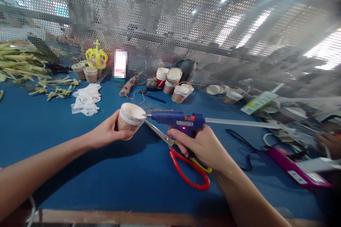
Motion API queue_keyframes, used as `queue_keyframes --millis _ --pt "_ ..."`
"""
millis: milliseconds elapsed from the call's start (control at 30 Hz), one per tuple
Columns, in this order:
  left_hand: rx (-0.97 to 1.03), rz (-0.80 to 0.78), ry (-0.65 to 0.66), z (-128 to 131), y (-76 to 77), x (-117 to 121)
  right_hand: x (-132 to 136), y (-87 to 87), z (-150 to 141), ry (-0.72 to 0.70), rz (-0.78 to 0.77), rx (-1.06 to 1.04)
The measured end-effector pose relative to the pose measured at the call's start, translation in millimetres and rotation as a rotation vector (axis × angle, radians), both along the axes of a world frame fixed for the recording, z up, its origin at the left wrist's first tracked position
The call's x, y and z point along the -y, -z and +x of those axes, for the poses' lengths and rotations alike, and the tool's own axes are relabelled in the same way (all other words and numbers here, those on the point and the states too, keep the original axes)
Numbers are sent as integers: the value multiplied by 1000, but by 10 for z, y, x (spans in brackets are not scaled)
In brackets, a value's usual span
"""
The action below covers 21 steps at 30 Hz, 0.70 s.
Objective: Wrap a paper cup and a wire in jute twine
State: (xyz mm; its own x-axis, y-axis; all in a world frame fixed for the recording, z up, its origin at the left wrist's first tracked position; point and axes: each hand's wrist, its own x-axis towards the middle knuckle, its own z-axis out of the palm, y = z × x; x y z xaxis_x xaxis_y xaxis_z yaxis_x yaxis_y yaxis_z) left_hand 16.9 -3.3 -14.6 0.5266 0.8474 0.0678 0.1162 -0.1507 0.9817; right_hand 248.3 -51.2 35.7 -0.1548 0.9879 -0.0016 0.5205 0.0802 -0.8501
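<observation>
My left hand (109, 131) is closed around a small paper cup (130, 122) wrapped in twine, with a white lace band below its rim. The cup tilts a little, its mouth facing up. In my right hand (202, 145) is a blue hot glue gun (178, 118) with a red light lit on its side. Its metal nozzle meets or nearly meets the right side of the cup's rim. A long clear glue stick (242, 123) sticks out of the gun's back. Below the gun lie scissors (183, 168) with red and yellow handles, partly hidden by my right hand.
White lace (86, 99), a twine bundle (130, 86), a blue pen (156, 97) and wrapped cups (182, 93) lie farther back. A yellow crown (96, 56) sits on cups at back left. A purple power strip (295, 166) with cords is at right, near another person's hand (329, 142).
</observation>
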Motion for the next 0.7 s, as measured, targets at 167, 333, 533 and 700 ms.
queue_keyframes --millis 167,333,533,700 --pt "-182 408 -280 -33 63 -46 7 -30 -22 58 14 102" --pt "-270 662 -325 -66 81 -58 8 -30 -34 53 23 166" --pt "-78 104 -212 -11 0 -25 39 -25 -19 -18 37 55" --pt "84 -270 -46 9 -60 8 66 -37 -5 36 123 38"
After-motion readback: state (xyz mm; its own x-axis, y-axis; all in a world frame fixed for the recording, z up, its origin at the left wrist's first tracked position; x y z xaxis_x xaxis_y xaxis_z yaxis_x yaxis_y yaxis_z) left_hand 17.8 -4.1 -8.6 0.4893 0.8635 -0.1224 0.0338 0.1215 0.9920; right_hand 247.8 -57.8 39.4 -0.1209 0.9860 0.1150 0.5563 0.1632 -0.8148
